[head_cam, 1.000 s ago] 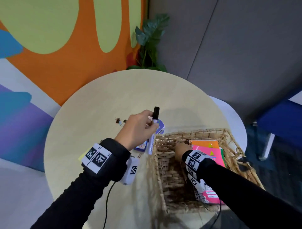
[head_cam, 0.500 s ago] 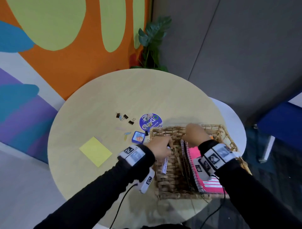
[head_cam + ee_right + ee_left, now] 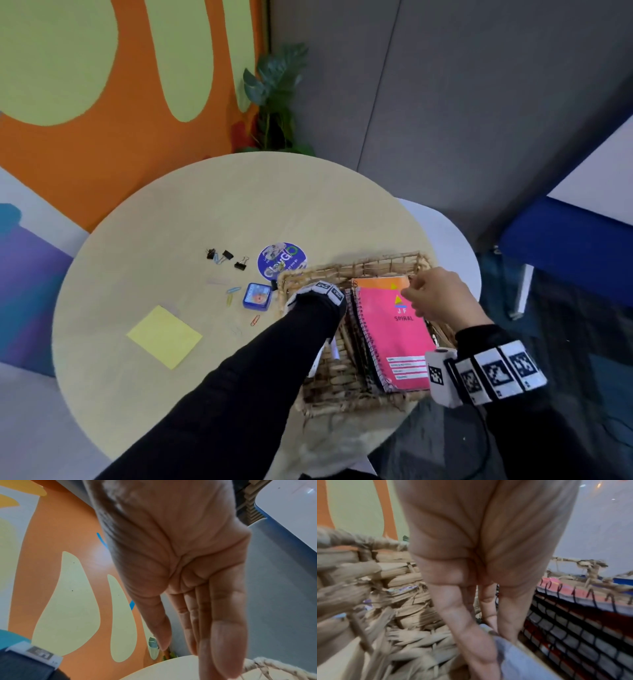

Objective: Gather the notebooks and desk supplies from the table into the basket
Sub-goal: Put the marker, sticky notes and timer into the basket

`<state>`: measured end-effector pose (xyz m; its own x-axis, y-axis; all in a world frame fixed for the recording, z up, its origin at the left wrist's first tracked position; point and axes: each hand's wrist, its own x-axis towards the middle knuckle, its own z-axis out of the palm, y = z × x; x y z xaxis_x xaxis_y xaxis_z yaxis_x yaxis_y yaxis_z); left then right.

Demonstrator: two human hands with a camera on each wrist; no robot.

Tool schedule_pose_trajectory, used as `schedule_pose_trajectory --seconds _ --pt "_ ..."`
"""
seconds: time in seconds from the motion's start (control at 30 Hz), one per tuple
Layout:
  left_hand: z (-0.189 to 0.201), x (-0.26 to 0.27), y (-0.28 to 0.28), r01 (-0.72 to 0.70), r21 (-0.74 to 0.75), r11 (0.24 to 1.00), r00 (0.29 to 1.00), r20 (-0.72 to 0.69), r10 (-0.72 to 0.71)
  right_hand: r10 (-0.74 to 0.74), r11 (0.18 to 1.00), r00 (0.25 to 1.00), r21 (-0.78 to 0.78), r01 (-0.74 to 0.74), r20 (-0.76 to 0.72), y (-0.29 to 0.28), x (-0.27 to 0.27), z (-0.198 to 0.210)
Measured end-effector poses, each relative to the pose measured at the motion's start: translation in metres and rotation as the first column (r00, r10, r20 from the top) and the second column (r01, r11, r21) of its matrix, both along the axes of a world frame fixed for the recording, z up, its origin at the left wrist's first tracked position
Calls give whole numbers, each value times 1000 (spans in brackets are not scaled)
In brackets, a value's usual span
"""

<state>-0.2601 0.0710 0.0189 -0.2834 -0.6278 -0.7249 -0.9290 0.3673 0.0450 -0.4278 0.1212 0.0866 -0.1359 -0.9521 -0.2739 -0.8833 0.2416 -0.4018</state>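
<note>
Two hands are at the wicker basket (image 3: 376, 262), which sits at the near right edge of the round surface (image 3: 205, 212). The left hand (image 3: 479, 547) reaches down into the basket's left side, between the woven wall and the spiral edges of the stacked notebooks. In the left wrist view its thumb lies along one side of a pale marker (image 3: 518, 660) and its fingers sit on the other, pinching it low in the basket, though that view is blurred. The right hand (image 3: 442, 298) hovers over the far end of the notebooks, fingers straight and close together, holding nothing.

A pink notebook (image 3: 394, 335) lies on top in the basket's right half, with an orange notebook (image 3: 373, 283) showing beyond its far edge.

Out on the surface, left of the basket, are a yellow sticky pad (image 3: 164, 336), a small blue box (image 3: 257, 296), a round blue disc (image 3: 281, 259) just beside the basket's far left corner, several black binder clips (image 3: 226, 257), and scattered paper clips (image 3: 233, 294). A leafy plant (image 3: 277, 99) stands behind, against an orange and green wall.
</note>
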Motion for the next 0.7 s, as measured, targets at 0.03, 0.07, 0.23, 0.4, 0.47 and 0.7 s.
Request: schedule_pose_trajectory --seconds 0.03,0.07,0.23,0.4,0.47,0.7 --pt "-7 -1 1 -57 -78 995 998 -33 54 -2 1000 1000 8 2 1 1 -1 -2" --pt "1 0 9 -32 -98 995 999 19 34 -3 1000 1000 12 3 -1 1 -1 -5" --pt "-23 6 -10 -12 -124 992 1000 20 15 -9 999 1000 52 8 20 -3 5 -7" --pt "15 58 -30 -412 44 910 777 -506 376 76 997 964 -41 -68 256 -27 44 12" --pt "29 103 -30 -523 72 849 652 -609 452 134 991 916 -76 -114 378 -38 76 18" --pt "-10 262 -7 -787 -105 609 576 -482 661 404 909 883 4 -417 240 -67 223 -31"
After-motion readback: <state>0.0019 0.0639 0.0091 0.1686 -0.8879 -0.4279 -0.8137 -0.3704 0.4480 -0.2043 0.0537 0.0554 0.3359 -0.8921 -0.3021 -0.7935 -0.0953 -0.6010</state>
